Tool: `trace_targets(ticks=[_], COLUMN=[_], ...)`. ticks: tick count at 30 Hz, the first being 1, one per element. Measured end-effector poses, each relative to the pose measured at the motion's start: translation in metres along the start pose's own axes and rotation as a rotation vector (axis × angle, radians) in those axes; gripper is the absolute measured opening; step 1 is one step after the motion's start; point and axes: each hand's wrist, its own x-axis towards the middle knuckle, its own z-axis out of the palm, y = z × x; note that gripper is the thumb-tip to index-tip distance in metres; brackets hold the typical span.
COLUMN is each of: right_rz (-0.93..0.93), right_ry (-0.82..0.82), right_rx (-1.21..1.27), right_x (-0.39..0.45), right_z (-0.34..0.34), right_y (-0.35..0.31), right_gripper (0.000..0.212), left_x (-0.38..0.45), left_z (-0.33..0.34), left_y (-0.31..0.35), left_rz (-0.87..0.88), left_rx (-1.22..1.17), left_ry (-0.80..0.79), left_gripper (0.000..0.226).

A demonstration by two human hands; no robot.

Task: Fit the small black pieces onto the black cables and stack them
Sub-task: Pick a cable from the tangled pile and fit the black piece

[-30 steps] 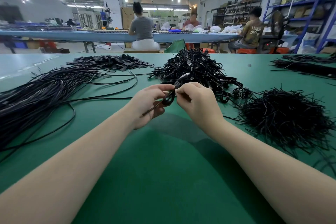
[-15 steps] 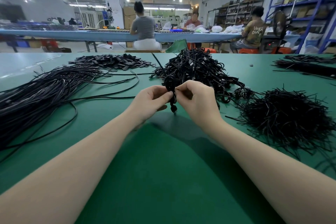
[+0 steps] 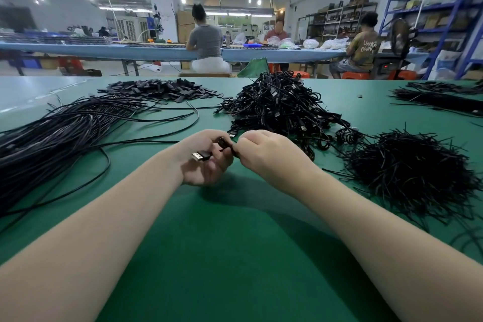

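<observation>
Left hand (image 3: 206, 162) gripped a coiled cable (image 3: 223, 142) with its USB plug (image 3: 201, 156) lying across the palm, metal end pointing left; right hand (image 3: 264, 150) was pinched on the same cable just beside it, hands nearly touching above the green worktop (image 3: 235, 256). Whether a small black piece was already on, I couldn't tell. Stack of finished cables (image 3: 282, 104) sat straight ahead, loose cables (image 3: 65, 128) to the left, pile of black pieces (image 3: 159, 89) far left, nearer the left hand.
</observation>
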Motion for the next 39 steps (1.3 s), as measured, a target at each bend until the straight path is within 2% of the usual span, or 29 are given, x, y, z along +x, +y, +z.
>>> trace_targets(ticks=[2, 3, 5, 7, 9, 11, 13, 15, 17, 19, 21, 24, 27, 31, 33, 35, 36, 39], right_rz=[0.032, 0.094, 0.234, 0.28, 0.254, 0.289, 0.506, 0.789, 0.902, 0.893, 0.849, 0.78, 0.831, 0.798, 0.801, 0.805, 0.805, 0.801], right_ry=[0.027, 0.071, 0.171, 0.286, 0.335, 0.272, 0.14, -0.15, -0.396, -0.436, -0.353, -0.344, -0.371, -0.35, -0.341, -0.33, -0.325, -0.321], right_rx=[0.02, 0.055, 0.135, 0.149, 0.091, -0.062, -0.237, -0.213, -0.112, -0.051, -0.007, 0.073, 0.2, 0.198, 0.192, 0.2, 0.205, 0.213], right_x=[-0.001, -0.001, -0.001, 0.005, 0.022, 0.046, 0.075, 0.093, 0.098, 0.084, 0.053, 0.009, -0.004, -0.003, -0.003, -0.003, -0.003, -0.004], right_z=[0.0, 0.0, -0.005, -0.015, -0.029, -0.042, -0.055, -0.062, -0.053, -0.028, 0.002, 0.039, 0.048, 0.045, 0.045, 0.044, 0.044, 0.044], right_y=[-0.001, -0.001, 0.0, 0.004, 0.015, 0.04, 0.078, 0.107, 0.11, 0.088, 0.051, 0.006, 0.003, 0.005, 0.005, 0.005, 0.006, 0.005], right_gripper=[0.009, 0.006, 0.011, 0.008, 0.006, 0.007, 0.018, 0.039, 0.061, 0.073, 0.066, 0.045, 0.037, 0.032, 0.031, 0.03, 0.03, 0.03], left_x=[0.002, 0.006, 0.018, 0.028, 0.034, 0.038, 0.041, 0.042, 0.041, 0.04, 0.039, 0.036, 0.015, -0.043, -0.076, -0.106, -0.12, -0.151], left_z=[0.001, 0.002, 0.004, 0.002, -0.003, -0.005, -0.005, -0.005, -0.007, -0.006, -0.004, -0.011, -0.042, -0.112, -0.16, -0.209, -0.229, -0.256], left_y=[-0.003, -0.006, -0.014, -0.022, -0.029, -0.034, -0.038, -0.039, -0.038, -0.038, -0.038, -0.03, -0.011, 0.014, 0.02, 0.021, 0.02, 0.01], left_rz=[0.076, 0.167, 0.479, 0.741, 0.829, 0.818, 0.8, 0.787, 0.774, 0.796, 0.821, 0.703, 0.421, 0.171, -0.056, -0.252, -0.292, -0.186], left_rx=[0.067, 0.117, 0.248, 0.451, 0.689, 0.911, 1.109, 1.161, 1.13, 1.074, 1.01, 1.037, 1.346, 1.863, 1.862, 1.709, 1.64, 1.651], left_ry=[0.0, 0.069, 0.342, 0.591, 0.696, 0.67, 0.651, 0.681, 0.696, 0.702, 0.795, 0.968, 1.094, 1.411, 1.491, 1.467, 1.39, 1.195], left_gripper=[0.03, 0.031, 0.019, 0.016, 0.023, 0.02, 0.016, 0.015, 0.017, 0.017, 0.021, 0.032, 0.041, 0.037, 0.039, 0.043, 0.047, 0.047])
